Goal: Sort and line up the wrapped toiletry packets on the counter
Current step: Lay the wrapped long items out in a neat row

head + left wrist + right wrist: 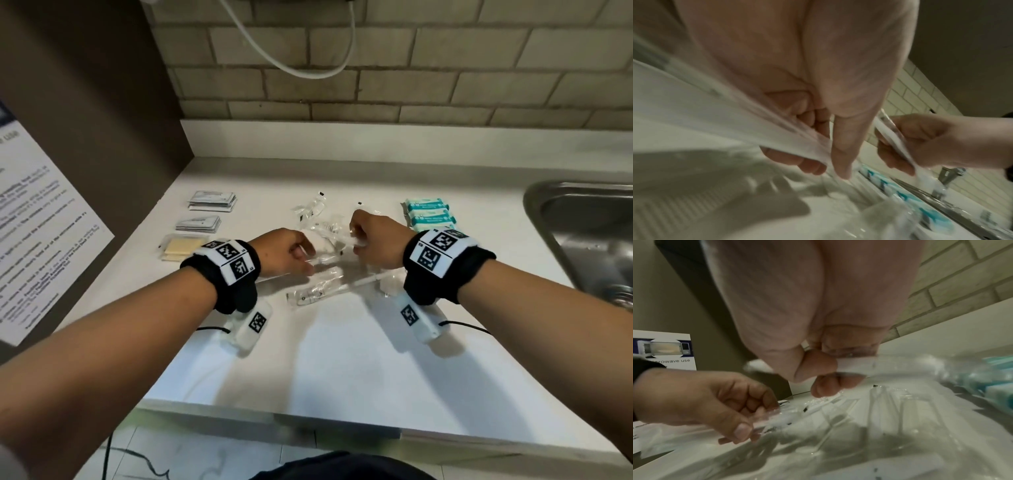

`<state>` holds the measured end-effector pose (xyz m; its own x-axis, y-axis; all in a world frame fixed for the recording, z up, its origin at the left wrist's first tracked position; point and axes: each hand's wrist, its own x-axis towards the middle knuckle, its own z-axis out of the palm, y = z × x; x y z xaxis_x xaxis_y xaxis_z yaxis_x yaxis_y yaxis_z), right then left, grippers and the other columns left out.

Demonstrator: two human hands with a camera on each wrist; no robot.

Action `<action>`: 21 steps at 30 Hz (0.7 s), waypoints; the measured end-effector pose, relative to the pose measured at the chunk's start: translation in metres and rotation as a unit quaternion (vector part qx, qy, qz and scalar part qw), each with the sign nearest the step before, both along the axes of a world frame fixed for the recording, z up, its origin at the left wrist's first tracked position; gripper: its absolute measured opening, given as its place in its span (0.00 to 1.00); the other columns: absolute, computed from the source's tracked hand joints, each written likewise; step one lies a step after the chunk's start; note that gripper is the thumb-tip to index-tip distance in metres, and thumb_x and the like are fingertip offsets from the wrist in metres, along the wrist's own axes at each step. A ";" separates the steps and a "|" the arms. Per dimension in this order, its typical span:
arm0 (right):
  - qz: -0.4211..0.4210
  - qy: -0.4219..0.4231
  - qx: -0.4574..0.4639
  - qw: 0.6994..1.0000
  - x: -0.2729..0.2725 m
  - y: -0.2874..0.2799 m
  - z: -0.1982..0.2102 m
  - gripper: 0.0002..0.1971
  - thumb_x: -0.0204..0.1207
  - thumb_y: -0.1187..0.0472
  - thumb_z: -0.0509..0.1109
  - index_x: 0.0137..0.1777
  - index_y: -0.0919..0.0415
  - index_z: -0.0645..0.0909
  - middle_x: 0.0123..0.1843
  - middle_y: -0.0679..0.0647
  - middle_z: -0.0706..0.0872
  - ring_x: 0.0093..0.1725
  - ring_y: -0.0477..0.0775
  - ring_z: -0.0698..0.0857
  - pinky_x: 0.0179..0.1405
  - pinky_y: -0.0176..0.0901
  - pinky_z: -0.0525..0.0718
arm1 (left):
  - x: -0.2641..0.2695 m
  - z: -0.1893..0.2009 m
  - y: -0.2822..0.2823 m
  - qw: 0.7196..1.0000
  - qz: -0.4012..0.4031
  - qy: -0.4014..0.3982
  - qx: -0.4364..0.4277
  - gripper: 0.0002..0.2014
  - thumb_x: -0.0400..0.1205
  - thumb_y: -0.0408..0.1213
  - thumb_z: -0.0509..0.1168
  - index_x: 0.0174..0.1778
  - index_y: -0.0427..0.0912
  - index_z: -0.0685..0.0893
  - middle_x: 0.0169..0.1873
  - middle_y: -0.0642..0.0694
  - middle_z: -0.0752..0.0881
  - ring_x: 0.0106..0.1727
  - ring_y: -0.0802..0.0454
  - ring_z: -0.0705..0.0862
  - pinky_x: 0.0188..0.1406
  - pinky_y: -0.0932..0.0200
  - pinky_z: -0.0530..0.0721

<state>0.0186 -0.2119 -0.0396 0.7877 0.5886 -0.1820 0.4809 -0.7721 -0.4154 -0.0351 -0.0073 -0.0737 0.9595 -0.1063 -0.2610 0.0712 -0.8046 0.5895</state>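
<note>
Clear crinkled packets are lying heaped on the counter; your left hand and right hand are each pinching one, knuckles up.

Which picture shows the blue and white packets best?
The head view: the teal-and-white packets sit in a neat stack beside the right hand, sharp and whole. The left wrist view shows them as blurred streaks; the right wrist view catches only a blurry edge.
</note>
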 end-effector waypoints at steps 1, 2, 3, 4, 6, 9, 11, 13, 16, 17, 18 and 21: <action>0.008 0.006 -0.006 1.000 -0.001 -0.001 0.001 0.10 0.75 0.65 0.68 0.52 0.57 0.70 0.48 0.54 0.80 0.47 0.57 0.80 0.41 0.44 0.77 | 0.000 -0.001 0.007 1.000 0.021 -0.007 0.007 0.14 0.76 0.43 0.74 0.57 0.47 0.83 0.42 0.53 0.85 0.44 0.54 0.82 0.45 0.62 0.77; 0.018 0.014 -0.020 1.000 -0.001 -0.001 0.002 0.13 0.74 0.62 0.71 0.54 0.58 0.71 0.51 0.54 0.81 0.49 0.57 0.80 0.45 0.46 0.79 | 0.002 0.000 0.015 0.999 0.046 -0.017 0.009 0.14 0.77 0.44 0.73 0.57 0.47 0.84 0.43 0.52 0.85 0.45 0.54 0.82 0.46 0.61 0.78; 0.033 0.024 -0.039 0.998 -0.003 -0.001 0.002 0.16 0.72 0.59 0.74 0.56 0.58 0.72 0.52 0.54 0.81 0.50 0.56 0.81 0.47 0.47 0.80 | 0.004 0.001 0.022 0.997 0.073 -0.031 0.005 0.14 0.78 0.44 0.73 0.57 0.46 0.84 0.44 0.51 0.85 0.45 0.53 0.83 0.46 0.60 0.78; 0.047 0.032 -0.061 0.996 -0.005 0.000 0.001 0.19 0.70 0.56 0.76 0.57 0.57 0.73 0.54 0.53 0.82 0.49 0.55 0.80 0.47 0.47 0.80 | 0.007 0.002 0.027 0.993 0.106 -0.045 -0.005 0.13 0.79 0.43 0.71 0.57 0.44 0.84 0.45 0.49 0.86 0.44 0.52 0.83 0.46 0.60 0.79; 0.076 0.041 -0.101 0.991 -0.010 0.003 -0.004 0.22 0.68 0.56 0.77 0.60 0.56 0.73 0.56 0.51 0.81 0.50 0.53 0.79 0.45 0.42 0.77 | 0.017 0.008 0.034 0.985 0.155 -0.069 -0.016 0.12 0.82 0.42 0.68 0.57 0.40 0.83 0.44 0.45 0.86 0.44 0.46 0.84 0.49 0.54 0.84; 0.108 0.042 -0.145 0.983 -0.015 0.010 -0.013 0.27 0.68 0.61 0.76 0.67 0.59 0.73 0.62 0.53 0.81 0.58 0.55 0.81 0.52 0.44 0.80 | 0.035 0.014 0.034 0.984 0.167 -0.059 0.026 0.14 0.85 0.45 0.62 0.62 0.41 0.79 0.50 0.41 0.87 0.49 0.41 0.86 0.55 0.49 0.85; 0.121 0.030 -0.172 0.977 -0.015 0.016 -0.016 0.27 0.69 0.61 0.75 0.68 0.60 0.74 0.64 0.55 0.81 0.63 0.58 0.81 0.54 0.43 0.80 | 0.047 0.015 0.031 0.983 0.173 -0.045 0.040 0.15 0.85 0.46 0.60 0.65 0.43 0.77 0.55 0.40 0.87 0.54 0.39 0.86 0.56 0.50 0.84; 0.123 0.018 -0.190 0.974 -0.014 0.020 -0.015 0.24 0.71 0.58 0.75 0.66 0.59 0.76 0.63 0.54 0.82 0.63 0.57 0.81 0.53 0.41 0.78 | 0.056 0.012 0.027 0.982 0.173 -0.033 0.066 0.15 0.85 0.47 0.61 0.64 0.43 0.78 0.57 0.42 0.86 0.56 0.40 0.85 0.55 0.52 0.82; 0.107 0.022 -0.198 0.974 -0.010 0.021 -0.013 0.18 0.71 0.58 0.74 0.61 0.59 0.81 0.58 0.54 0.84 0.59 0.56 0.82 0.56 0.44 0.81 | 0.066 0.003 0.023 0.980 0.147 -0.004 0.132 0.14 0.84 0.43 0.62 0.61 0.39 0.79 0.56 0.40 0.84 0.60 0.39 0.83 0.52 0.54 0.77; 0.102 0.025 -0.195 0.975 -0.008 0.020 -0.012 0.16 0.71 0.59 0.74 0.58 0.59 0.81 0.55 0.52 0.84 0.55 0.55 0.82 0.53 0.43 0.80 | 0.068 0.001 0.023 0.980 0.141 0.003 0.141 0.13 0.84 0.41 0.63 0.60 0.37 0.79 0.55 0.39 0.84 0.60 0.38 0.83 0.51 0.54 0.77; 0.095 0.025 -0.189 0.977 -0.005 0.018 -0.009 0.12 0.71 0.59 0.75 0.53 0.57 0.80 0.51 0.51 0.82 0.52 0.54 0.80 0.47 0.41 0.78 | 0.070 -0.001 0.023 0.980 0.137 0.009 0.145 0.14 0.83 0.40 0.64 0.60 0.35 0.80 0.56 0.38 0.85 0.59 0.38 0.84 0.51 0.53 0.78; 0.046 0.017 -0.163 0.985 0.004 0.010 0.004 0.10 0.72 0.57 0.74 0.42 0.53 0.73 0.47 0.49 0.77 0.48 0.53 0.76 0.37 0.37 0.70 | 0.076 -0.002 0.025 0.979 0.140 0.019 0.145 0.19 0.80 0.40 0.68 0.64 0.36 0.78 0.60 0.38 0.84 0.60 0.39 0.83 0.54 0.52 0.80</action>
<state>0.0227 -0.2019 -0.0356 0.7242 0.5629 -0.3983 0.5448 -0.8212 -0.1699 0.0411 0.0180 -0.0756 0.9294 0.2439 -0.2771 0.3307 -0.8836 0.3315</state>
